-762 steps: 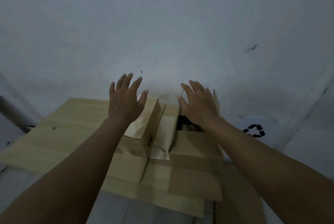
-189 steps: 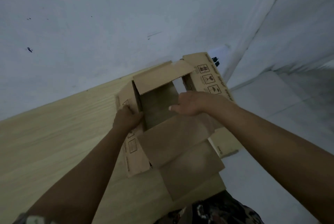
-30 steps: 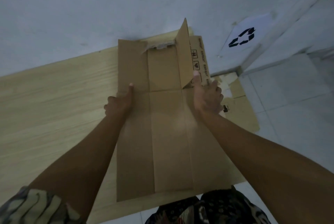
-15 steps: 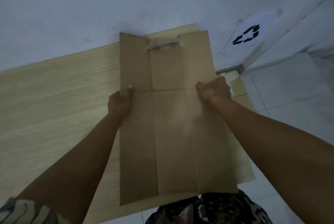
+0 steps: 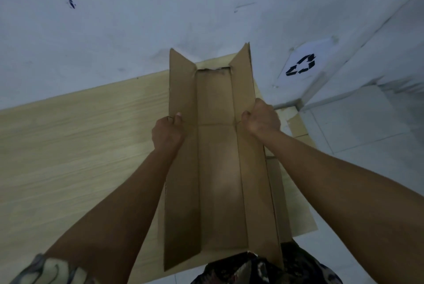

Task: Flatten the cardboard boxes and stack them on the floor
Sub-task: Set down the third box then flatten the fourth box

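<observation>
Both hands, left hand (image 5: 168,131) and right hand (image 5: 261,119), fingers clamped on the side panels, are holding the opened cardboard box (image 5: 218,169) trough-shaped above the wooden sheet (image 5: 80,146) on the floor (image 5: 367,127); next likely calling for pressing the panels flat.

**Flat sheet folds into a trough**

Half a second ago the opened cardboard box (image 5: 218,169) lay spread flat. Now its two long side panels stand raised along the creases, with the middle panel low between them. The left hand (image 5: 168,133) and right hand (image 5: 261,120) have turned from pressing on the sheet to closed grips on its side edges.
</observation>
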Action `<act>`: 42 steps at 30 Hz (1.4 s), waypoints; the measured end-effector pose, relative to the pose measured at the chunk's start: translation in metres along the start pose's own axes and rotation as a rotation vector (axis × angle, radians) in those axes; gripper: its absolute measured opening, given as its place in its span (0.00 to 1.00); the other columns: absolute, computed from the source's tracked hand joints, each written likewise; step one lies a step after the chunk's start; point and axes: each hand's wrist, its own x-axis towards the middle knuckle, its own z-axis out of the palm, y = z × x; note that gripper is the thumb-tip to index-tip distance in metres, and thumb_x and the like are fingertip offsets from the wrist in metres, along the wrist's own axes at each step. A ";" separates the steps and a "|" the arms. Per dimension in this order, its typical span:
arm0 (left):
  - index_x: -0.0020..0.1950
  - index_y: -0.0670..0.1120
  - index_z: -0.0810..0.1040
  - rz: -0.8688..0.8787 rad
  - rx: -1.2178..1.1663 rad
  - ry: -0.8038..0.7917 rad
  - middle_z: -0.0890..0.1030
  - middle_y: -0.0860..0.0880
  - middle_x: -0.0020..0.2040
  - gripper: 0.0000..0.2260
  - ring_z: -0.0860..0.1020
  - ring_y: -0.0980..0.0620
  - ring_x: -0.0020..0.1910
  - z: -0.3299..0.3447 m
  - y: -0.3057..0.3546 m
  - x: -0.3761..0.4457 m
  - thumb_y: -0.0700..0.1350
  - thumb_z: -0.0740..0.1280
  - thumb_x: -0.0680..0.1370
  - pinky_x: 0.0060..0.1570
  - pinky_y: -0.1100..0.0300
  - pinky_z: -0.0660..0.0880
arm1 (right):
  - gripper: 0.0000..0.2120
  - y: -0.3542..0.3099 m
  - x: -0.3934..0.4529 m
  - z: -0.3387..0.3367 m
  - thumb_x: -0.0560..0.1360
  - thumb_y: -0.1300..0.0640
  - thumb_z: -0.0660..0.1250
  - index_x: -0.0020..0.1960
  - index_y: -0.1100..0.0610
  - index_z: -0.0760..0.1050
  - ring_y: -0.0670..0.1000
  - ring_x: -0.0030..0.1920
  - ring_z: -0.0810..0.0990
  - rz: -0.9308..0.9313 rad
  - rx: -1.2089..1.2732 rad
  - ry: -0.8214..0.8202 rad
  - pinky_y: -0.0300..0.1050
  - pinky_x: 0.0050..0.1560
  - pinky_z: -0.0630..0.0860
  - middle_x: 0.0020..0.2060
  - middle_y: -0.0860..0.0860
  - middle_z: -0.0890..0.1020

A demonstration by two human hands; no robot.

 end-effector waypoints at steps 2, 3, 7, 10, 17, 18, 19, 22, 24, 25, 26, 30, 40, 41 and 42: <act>0.57 0.38 0.81 0.027 -0.007 0.007 0.81 0.38 0.57 0.22 0.77 0.38 0.58 0.001 0.011 -0.009 0.56 0.59 0.82 0.48 0.56 0.67 | 0.06 0.012 -0.003 -0.014 0.80 0.53 0.61 0.51 0.57 0.68 0.55 0.44 0.74 -0.017 0.029 0.028 0.45 0.41 0.69 0.47 0.54 0.75; 0.57 0.39 0.81 0.043 -0.019 0.014 0.81 0.38 0.56 0.22 0.78 0.38 0.57 0.003 0.019 -0.014 0.56 0.59 0.82 0.48 0.56 0.67 | 0.07 0.018 -0.003 -0.022 0.80 0.53 0.61 0.51 0.57 0.68 0.55 0.45 0.75 -0.023 0.042 0.043 0.46 0.42 0.70 0.48 0.55 0.75; 0.53 0.38 0.81 0.106 -0.048 0.021 0.81 0.39 0.54 0.22 0.77 0.38 0.56 0.019 0.062 -0.043 0.56 0.59 0.82 0.47 0.56 0.66 | 0.09 0.050 -0.001 -0.066 0.80 0.52 0.62 0.52 0.59 0.71 0.58 0.48 0.78 -0.037 0.086 0.117 0.48 0.45 0.74 0.49 0.57 0.78; 0.52 0.39 0.81 0.144 -0.059 0.024 0.81 0.38 0.55 0.21 0.77 0.38 0.56 0.040 0.101 -0.070 0.56 0.59 0.82 0.47 0.55 0.66 | 0.09 0.088 0.004 -0.105 0.80 0.52 0.62 0.51 0.58 0.70 0.57 0.47 0.77 -0.035 0.103 0.164 0.47 0.42 0.71 0.48 0.56 0.78; 0.50 0.41 0.81 0.191 -0.074 0.102 0.82 0.41 0.49 0.22 0.79 0.40 0.50 0.114 0.183 -0.148 0.59 0.59 0.80 0.44 0.55 0.69 | 0.15 0.192 0.019 -0.196 0.81 0.50 0.61 0.62 0.60 0.70 0.58 0.47 0.75 -0.093 0.073 0.247 0.46 0.44 0.66 0.47 0.56 0.74; 0.50 0.42 0.81 0.184 -0.074 0.112 0.82 0.42 0.49 0.22 0.79 0.40 0.50 0.125 0.194 -0.160 0.60 0.59 0.80 0.44 0.55 0.70 | 0.17 0.206 0.021 -0.207 0.81 0.50 0.62 0.64 0.60 0.70 0.58 0.48 0.76 -0.102 0.067 0.254 0.46 0.45 0.66 0.49 0.57 0.76; 0.51 0.42 0.81 0.180 -0.072 0.123 0.82 0.41 0.50 0.23 0.79 0.40 0.50 0.136 0.205 -0.171 0.60 0.59 0.80 0.45 0.54 0.72 | 0.17 0.219 0.024 -0.218 0.81 0.50 0.62 0.65 0.60 0.69 0.57 0.47 0.75 -0.106 0.063 0.265 0.46 0.45 0.67 0.51 0.58 0.77; 0.56 0.40 0.80 0.180 -0.058 0.140 0.81 0.39 0.54 0.24 0.79 0.38 0.53 0.167 0.233 -0.200 0.60 0.59 0.80 0.47 0.53 0.71 | 0.15 0.257 0.034 -0.245 0.80 0.51 0.62 0.62 0.59 0.70 0.56 0.45 0.72 -0.112 0.056 0.278 0.47 0.45 0.67 0.52 0.58 0.77; 0.57 0.39 0.79 0.189 -0.045 0.145 0.81 0.39 0.55 0.24 0.78 0.38 0.54 0.183 0.247 -0.215 0.59 0.59 0.81 0.46 0.54 0.68 | 0.15 0.277 0.041 -0.257 0.80 0.51 0.62 0.62 0.59 0.70 0.57 0.46 0.75 -0.119 0.061 0.283 0.47 0.45 0.67 0.51 0.58 0.77; 0.57 0.39 0.79 0.199 -0.048 0.143 0.80 0.39 0.55 0.24 0.78 0.38 0.54 0.192 0.253 -0.221 0.59 0.58 0.81 0.46 0.54 0.68 | 0.16 0.286 0.045 -0.262 0.79 0.51 0.62 0.62 0.59 0.71 0.58 0.47 0.76 -0.120 0.062 0.287 0.47 0.44 0.68 0.51 0.58 0.77; 0.57 0.39 0.79 0.211 -0.050 0.143 0.80 0.40 0.54 0.24 0.78 0.39 0.53 0.200 0.257 -0.226 0.59 0.58 0.81 0.46 0.54 0.69 | 0.16 0.294 0.048 -0.266 0.79 0.51 0.62 0.62 0.60 0.71 0.58 0.46 0.75 -0.117 0.061 0.293 0.47 0.44 0.68 0.50 0.58 0.78; 0.54 0.39 0.80 0.256 -0.013 0.100 0.82 0.41 0.51 0.25 0.78 0.42 0.48 0.236 0.270 -0.234 0.59 0.55 0.82 0.48 0.53 0.72 | 0.14 0.331 0.060 -0.271 0.79 0.51 0.62 0.59 0.60 0.71 0.57 0.43 0.73 -0.084 0.064 0.322 0.48 0.43 0.68 0.45 0.56 0.75; 0.52 0.41 0.82 -0.018 -0.023 0.116 0.82 0.40 0.50 0.27 0.79 0.38 0.52 0.360 0.269 -0.238 0.62 0.55 0.81 0.44 0.55 0.66 | 0.13 0.419 0.142 -0.244 0.82 0.47 0.59 0.54 0.57 0.69 0.57 0.42 0.75 -0.148 0.032 0.159 0.48 0.41 0.68 0.39 0.52 0.73; 0.52 0.41 0.82 -0.030 -0.024 0.101 0.82 0.39 0.49 0.27 0.79 0.38 0.52 0.374 0.266 -0.235 0.62 0.54 0.81 0.44 0.55 0.67 | 0.13 0.427 0.152 -0.237 0.82 0.47 0.59 0.53 0.57 0.69 0.57 0.42 0.75 -0.159 0.026 0.150 0.49 0.40 0.69 0.40 0.53 0.74; 0.51 0.41 0.82 -0.041 -0.024 0.093 0.82 0.39 0.49 0.28 0.80 0.38 0.50 0.388 0.262 -0.231 0.62 0.54 0.81 0.44 0.54 0.68 | 0.13 0.434 0.162 -0.229 0.82 0.47 0.58 0.52 0.57 0.68 0.57 0.42 0.75 -0.163 0.018 0.137 0.49 0.40 0.69 0.40 0.54 0.75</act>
